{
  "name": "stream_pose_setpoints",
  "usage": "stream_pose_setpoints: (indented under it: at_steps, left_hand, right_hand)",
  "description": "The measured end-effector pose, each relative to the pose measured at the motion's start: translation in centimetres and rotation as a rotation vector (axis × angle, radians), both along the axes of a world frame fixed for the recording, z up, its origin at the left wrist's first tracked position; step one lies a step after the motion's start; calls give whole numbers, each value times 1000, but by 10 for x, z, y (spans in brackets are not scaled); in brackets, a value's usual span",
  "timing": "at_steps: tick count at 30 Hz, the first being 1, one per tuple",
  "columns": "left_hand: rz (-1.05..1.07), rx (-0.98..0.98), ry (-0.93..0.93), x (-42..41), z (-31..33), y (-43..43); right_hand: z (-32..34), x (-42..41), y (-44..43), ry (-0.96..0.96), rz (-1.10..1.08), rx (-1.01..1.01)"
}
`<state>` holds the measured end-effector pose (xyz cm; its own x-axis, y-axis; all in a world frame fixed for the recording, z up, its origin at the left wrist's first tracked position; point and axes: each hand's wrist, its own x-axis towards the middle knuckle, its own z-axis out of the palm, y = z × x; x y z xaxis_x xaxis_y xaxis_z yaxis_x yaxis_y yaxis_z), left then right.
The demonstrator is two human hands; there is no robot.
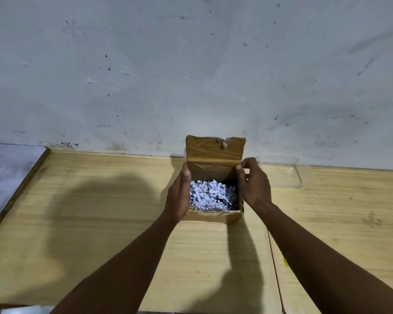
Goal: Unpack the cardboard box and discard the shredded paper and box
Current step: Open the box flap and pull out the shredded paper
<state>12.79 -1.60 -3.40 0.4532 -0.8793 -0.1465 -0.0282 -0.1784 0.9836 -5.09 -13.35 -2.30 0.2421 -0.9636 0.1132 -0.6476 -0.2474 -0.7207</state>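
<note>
**Note-taker:** Left side first. What is the grip?

**Me:** My left hand [179,196] lies along the left side of the cardboard box [211,215], fingers straight and pressed together. I judge it is bracing the box so it can't slide on the wooden table [100,200].

**Note-taker:** Box position and orientation?

**Me:** It sits on the table, far end close to the wall [191,64]. The mouth faces up and the far flap [214,148] stands upright. The long axis seems to run away from me, toward the wall. Shredded paper [211,194] covers the bottom; nothing else shows in it.

**Note-taker:** Right side?

**Me:** My right hand [256,186] pinches the right rim at the far corner, thumb on the edge and fingers curled outside, probably to hold the mouth wide. A clear plastic tray [281,171] stands just beside it, untouched.
</note>
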Motion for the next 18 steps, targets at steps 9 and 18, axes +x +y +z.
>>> stream_pose_setpoints:
  at_steps: [9,18]
  left_hand:
    - [8,-24,-222,-2,-14,-23]
    - [-15,-58,-290,28,-24,-63]
  right_hand:
    - [-24,7,12,-51,290,56]
    - [-26,30,-17,-16,215,29]
